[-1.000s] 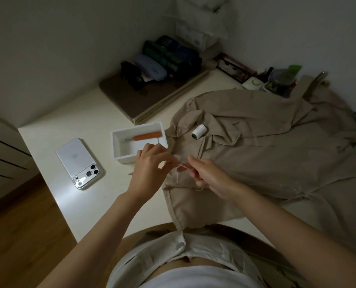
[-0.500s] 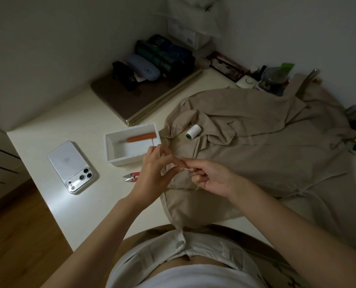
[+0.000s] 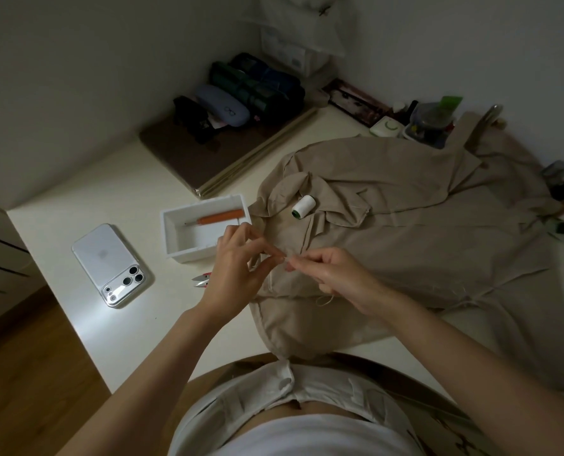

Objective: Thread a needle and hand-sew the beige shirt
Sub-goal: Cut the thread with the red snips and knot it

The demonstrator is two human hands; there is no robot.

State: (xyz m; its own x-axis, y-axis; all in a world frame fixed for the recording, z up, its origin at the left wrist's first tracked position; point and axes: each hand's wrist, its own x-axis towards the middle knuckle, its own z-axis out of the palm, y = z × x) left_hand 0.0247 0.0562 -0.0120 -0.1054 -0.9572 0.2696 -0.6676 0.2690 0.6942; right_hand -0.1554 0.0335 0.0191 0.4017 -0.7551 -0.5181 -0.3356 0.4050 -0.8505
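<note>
A fine item [image 3: 283,257], too small to be told as needle or thread, is being pinched between thumb and forefinger of the left hand [image 3: 237,268] at the centre of the frame. The right hand [image 3: 336,278] is being held tip to tip against it, pinching a pale thread [image 3: 325,299] that is looping beneath. The beige shirt [image 3: 405,232] is lying spread across centre right on the white table [image 3: 116,199], a thread spool [image 3: 303,207] resting on it. At centre left, snips [image 3: 201,279], a tray [image 3: 175,238] and a phone [image 3: 109,264] are lying.
</note>
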